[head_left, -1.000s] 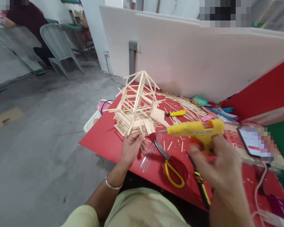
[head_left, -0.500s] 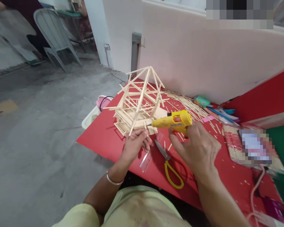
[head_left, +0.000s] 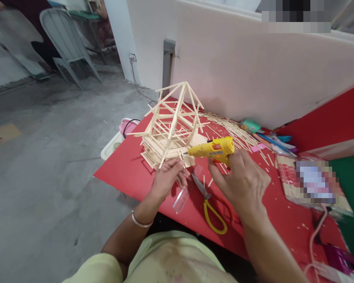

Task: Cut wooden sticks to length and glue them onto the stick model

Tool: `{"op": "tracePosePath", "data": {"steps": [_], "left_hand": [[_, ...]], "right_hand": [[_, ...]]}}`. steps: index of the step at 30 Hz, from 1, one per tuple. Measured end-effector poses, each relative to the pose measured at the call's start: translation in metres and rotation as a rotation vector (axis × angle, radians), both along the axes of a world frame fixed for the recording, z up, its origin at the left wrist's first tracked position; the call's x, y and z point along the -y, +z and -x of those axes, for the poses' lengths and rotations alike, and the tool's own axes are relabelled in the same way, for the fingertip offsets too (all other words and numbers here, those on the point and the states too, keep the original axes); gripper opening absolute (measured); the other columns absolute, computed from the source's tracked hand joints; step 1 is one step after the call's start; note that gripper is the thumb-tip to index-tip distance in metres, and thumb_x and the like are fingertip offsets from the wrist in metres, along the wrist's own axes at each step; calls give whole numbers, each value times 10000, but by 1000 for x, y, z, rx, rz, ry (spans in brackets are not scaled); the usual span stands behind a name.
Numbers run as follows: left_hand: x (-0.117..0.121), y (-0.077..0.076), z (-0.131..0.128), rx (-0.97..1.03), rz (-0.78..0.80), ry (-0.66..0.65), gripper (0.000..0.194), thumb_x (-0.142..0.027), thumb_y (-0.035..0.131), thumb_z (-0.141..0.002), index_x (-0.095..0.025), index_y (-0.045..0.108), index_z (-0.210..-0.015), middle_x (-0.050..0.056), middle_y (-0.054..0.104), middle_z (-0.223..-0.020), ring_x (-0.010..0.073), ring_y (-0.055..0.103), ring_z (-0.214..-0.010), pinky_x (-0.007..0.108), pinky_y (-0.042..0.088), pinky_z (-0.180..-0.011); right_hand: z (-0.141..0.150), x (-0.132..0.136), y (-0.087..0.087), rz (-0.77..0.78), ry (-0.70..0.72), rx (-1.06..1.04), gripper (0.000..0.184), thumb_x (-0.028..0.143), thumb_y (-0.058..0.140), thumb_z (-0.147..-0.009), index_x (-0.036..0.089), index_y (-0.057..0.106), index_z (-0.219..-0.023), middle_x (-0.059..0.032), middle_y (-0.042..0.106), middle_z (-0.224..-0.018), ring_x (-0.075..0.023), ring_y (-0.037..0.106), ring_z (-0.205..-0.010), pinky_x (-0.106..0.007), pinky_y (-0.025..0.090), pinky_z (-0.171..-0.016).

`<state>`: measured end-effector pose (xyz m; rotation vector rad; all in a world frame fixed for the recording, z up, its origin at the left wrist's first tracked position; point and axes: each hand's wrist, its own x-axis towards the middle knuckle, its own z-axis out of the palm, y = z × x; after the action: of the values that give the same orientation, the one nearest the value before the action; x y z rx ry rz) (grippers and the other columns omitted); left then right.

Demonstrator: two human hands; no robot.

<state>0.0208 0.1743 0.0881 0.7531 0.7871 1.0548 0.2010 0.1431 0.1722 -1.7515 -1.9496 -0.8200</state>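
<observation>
A little house frame of thin wooden sticks (head_left: 177, 114) stands on the red table, with a pointed roof and a slatted base. My right hand (head_left: 244, 181) is wrapped round a yellow glue gun (head_left: 212, 148), its nozzle pointing left at the front of the base. Just under the nozzle, my left hand (head_left: 168, 177) pinches a short wooden stick (head_left: 181, 154) between thumb and finger, close against the front of the frame. Scissors (head_left: 208, 202) with yellow and red handles lie between my hands, beside a clear plastic ruler (head_left: 181, 200).
Loose sticks (head_left: 230, 127) spread along the back of the red table (head_left: 120, 169). A bag of sticks (head_left: 286, 177) lies at the right, near a pink cord (head_left: 315, 236). Left of the table is a white tray (head_left: 112, 146). A person (head_left: 32, 23) is by a chair (head_left: 66, 37) farther off.
The view shifts slightly. The glue gun's nozzle stays by the short stick, with the gun turned a little; my left hand keeps its pinch.
</observation>
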Motion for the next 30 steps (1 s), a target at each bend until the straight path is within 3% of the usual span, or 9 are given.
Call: {"op": "tracePosePath", "data": {"steps": [6, 19, 30], "left_hand": [[-1, -3, 1, 11, -9, -24, 380, -497, 741, -795, -134, 639, -749, 10, 652, -554, 101, 572, -381, 184, 458, -352], [5, 2, 3, -27, -24, 72, 365, -480, 758, -774, -136, 645, -720, 15, 680, -628, 82, 557, -372, 185, 441, -347], [6, -5, 3, 15, -1, 102, 344, -445, 771, -782, -135, 663, -887, 9, 696, -634, 103, 574, -369, 192, 441, -332]], "right_hand": [[0, 1, 0, 21, 4, -2, 374, 427, 579, -921, 137, 611, -1154, -43, 632, -834, -163, 527, -684, -309, 229, -538], [9, -4, 2, 1, 41, 34, 343, 348, 565, -901, 149, 626, -1175, -43, 606, -797, -168, 500, -661, -305, 240, -546], [12, -6, 4, -32, 22, 126, 339, 334, 569, -919, 157, 608, -1205, -29, 639, -806, -168, 537, -663, -304, 271, -539]]}}
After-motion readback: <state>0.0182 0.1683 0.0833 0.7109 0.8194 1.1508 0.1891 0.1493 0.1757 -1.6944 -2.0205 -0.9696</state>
